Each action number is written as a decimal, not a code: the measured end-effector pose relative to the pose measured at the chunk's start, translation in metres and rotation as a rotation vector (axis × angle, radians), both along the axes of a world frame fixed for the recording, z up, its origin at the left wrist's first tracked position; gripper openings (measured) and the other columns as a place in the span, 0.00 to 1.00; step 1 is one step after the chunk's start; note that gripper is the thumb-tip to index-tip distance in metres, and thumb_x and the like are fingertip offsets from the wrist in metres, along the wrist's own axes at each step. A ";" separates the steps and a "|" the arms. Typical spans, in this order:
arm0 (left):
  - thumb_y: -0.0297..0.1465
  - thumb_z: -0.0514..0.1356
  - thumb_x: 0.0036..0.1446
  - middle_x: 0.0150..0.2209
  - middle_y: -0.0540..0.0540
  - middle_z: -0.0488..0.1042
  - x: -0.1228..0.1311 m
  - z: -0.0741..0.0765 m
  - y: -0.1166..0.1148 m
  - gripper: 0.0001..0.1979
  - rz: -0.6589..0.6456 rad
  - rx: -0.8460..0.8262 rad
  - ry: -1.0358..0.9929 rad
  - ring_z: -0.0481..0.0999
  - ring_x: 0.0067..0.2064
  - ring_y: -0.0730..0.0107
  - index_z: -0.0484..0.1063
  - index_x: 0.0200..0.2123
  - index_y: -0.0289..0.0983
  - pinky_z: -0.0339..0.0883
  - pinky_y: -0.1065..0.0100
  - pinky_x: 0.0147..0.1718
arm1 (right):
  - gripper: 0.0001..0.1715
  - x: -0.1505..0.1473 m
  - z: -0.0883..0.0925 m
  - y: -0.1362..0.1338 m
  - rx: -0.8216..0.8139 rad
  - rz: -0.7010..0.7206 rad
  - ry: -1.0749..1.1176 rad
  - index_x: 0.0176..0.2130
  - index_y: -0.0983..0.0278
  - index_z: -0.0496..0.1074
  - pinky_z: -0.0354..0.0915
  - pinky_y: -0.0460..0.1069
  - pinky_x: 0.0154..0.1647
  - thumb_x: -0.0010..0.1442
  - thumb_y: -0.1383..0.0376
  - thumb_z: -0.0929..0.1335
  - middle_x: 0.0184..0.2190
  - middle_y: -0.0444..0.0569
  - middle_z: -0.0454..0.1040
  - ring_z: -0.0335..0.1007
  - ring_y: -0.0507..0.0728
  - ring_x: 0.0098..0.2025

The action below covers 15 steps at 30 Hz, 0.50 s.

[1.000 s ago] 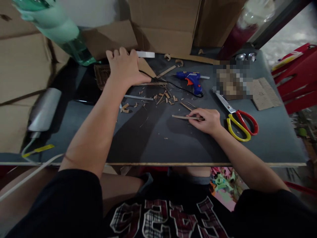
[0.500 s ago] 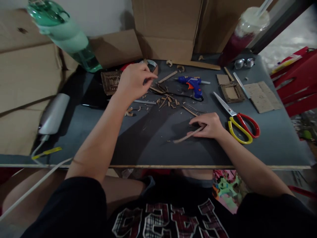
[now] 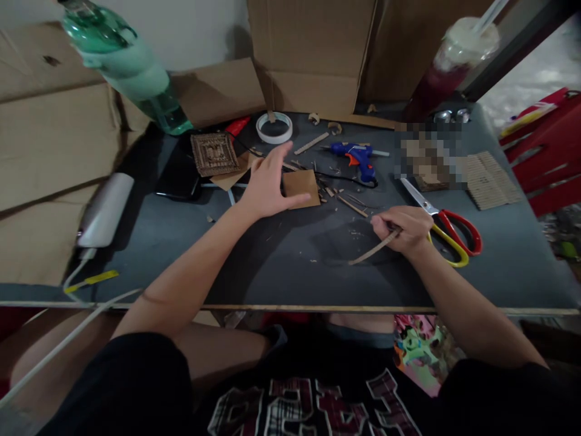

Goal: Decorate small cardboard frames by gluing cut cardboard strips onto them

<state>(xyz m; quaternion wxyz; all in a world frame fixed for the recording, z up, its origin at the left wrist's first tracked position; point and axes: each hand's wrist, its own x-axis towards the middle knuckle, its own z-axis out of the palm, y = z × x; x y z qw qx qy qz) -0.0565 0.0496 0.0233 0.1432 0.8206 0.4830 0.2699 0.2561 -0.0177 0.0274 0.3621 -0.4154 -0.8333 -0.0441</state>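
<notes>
My left hand [image 3: 269, 186] is open over the middle of the table, fingers apart. Its thumb reaches across the lower part of a square brown cardboard piece [image 3: 303, 184]; whether they touch, I cannot tell. On the right, the fingers of my right hand [image 3: 405, 226] are closed round a thin cardboard strip [image 3: 373, 249], which sticks out toward the lower left. Beyond my left hand are a white tape roll [image 3: 274, 128] and a square woven-looking cardboard piece [image 3: 213, 154]. Scissors [image 3: 447, 233] with red and yellow handles lie beside my right hand.
A blue glue gun [image 3: 356, 158] lies behind small cardboard scraps [image 3: 333, 192]. Corrugated cardboard [image 3: 490, 178] is at the right, near a blurred patch. A green bottle [image 3: 131, 66] and a drink cup [image 3: 449, 66] stand at the back. A black phone [image 3: 178, 177] and white device [image 3: 106, 209] lie left.
My left hand has come nearer and to the right, going from a pinch to spread fingers. The brown square now shows by its thumb. My right hand has shifted right with the strip.
</notes>
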 end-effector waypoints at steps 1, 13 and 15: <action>0.57 0.65 0.46 0.66 0.33 0.65 -0.001 -0.001 0.002 0.54 -0.015 -0.043 0.056 0.62 0.67 0.39 0.49 0.70 0.41 0.51 0.41 0.64 | 0.16 -0.002 -0.001 0.001 -0.053 -0.030 -0.006 0.21 0.59 0.72 0.56 0.47 0.20 0.59 0.60 0.67 0.12 0.41 0.67 0.61 0.49 0.15; 0.44 0.68 0.47 0.64 0.34 0.66 -0.001 0.007 -0.006 0.57 -0.188 -0.120 0.106 0.60 0.67 0.40 0.40 0.72 0.41 0.45 0.41 0.66 | 0.26 0.027 0.003 0.007 -0.060 -0.131 -0.134 0.41 0.61 0.77 0.54 0.46 0.21 0.52 0.44 0.75 0.15 0.35 0.57 0.54 0.47 0.16; 0.43 0.67 0.47 0.63 0.35 0.67 0.001 0.011 -0.009 0.54 -0.187 -0.077 0.103 0.63 0.66 0.40 0.42 0.72 0.41 0.48 0.42 0.65 | 0.27 0.026 0.003 0.008 -0.101 -0.107 -0.154 0.41 0.61 0.77 0.56 0.47 0.22 0.51 0.44 0.75 0.16 0.36 0.61 0.56 0.48 0.17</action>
